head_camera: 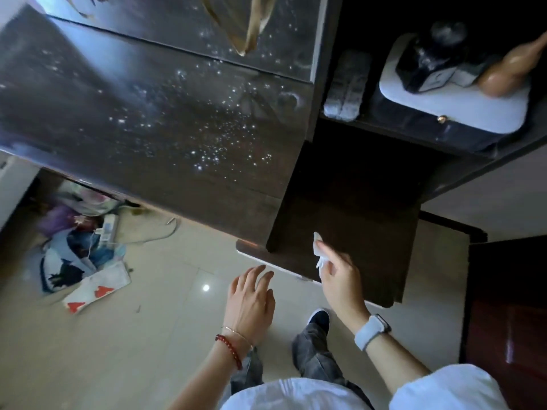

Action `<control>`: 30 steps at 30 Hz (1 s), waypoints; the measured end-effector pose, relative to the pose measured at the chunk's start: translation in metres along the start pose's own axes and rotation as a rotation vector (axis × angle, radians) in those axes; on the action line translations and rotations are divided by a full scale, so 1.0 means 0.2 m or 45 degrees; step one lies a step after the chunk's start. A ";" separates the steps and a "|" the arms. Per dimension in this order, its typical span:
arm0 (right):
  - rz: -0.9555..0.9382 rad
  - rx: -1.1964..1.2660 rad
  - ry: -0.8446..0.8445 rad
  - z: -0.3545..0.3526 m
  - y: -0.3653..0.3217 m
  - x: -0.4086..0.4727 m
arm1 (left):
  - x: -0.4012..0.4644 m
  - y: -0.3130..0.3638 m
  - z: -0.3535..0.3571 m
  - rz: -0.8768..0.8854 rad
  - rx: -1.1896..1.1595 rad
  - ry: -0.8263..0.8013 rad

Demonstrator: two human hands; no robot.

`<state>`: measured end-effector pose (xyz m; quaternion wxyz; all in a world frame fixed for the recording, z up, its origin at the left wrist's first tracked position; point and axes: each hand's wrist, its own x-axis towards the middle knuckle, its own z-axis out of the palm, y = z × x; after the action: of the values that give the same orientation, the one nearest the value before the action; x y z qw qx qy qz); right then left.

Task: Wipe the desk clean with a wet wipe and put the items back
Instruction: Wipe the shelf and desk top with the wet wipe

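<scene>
White wet wipe (319, 252) pinched in right hand (340, 276), low-centre frame; dark desk (148, 119) runs up-left, diagonal. Left hand (251, 300) empty, relaxed.

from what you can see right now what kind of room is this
Probably a home bedroom or study: a dark wooden desk with a side shelf holding a white box and ornaments, a power strip and cloth clutter on the tiled floor. The right hand holds a wet wipe.

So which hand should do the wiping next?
The right hand. It already pinches the wet wipe over the dark desk. The left hand is open, holds nothing and hangs off the desk's edge.
</scene>
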<state>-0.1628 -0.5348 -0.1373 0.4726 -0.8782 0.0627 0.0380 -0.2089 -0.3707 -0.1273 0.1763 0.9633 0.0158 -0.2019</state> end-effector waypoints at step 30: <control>-0.050 -0.941 -0.110 0.80 -0.80 0.22 | 0.82 -0.93 -1.04 0.328 0.207 0.069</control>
<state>-0.0963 -0.3172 -0.0994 0.1265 -0.9882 0.0078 0.0860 0.0022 -0.1302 -0.0758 0.1216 0.9736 -0.1194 -0.1521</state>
